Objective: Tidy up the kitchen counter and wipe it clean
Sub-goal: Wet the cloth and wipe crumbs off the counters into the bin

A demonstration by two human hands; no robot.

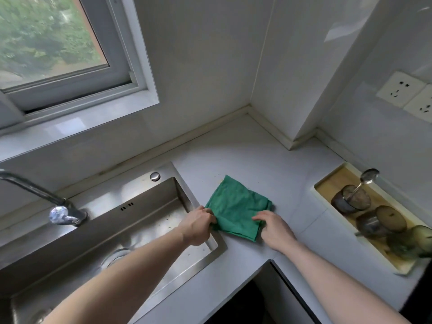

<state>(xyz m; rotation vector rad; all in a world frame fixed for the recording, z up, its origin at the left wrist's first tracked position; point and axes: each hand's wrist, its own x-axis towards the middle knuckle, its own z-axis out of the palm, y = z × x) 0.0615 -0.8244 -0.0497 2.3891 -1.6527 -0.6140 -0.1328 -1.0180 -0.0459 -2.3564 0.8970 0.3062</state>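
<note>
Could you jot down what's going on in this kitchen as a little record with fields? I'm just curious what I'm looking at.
Place: white kitchen counter in a corner, under a window
Cloth: green cloth lying folded on the counter beside the sink
Left hand: grips the cloth's left edge
Right hand: fingers curled on the cloth's near right edge
Tray: at right, holds dark glasses and a spoon
Wall: sockets

1. Soft daylight from the window [46, 43] at upper left; dim and grey overall.
2. Pale glare on the wall [339, 31] at upper right.
3. Slightly blurred throughout; straight lines bent toward the edges.
</note>
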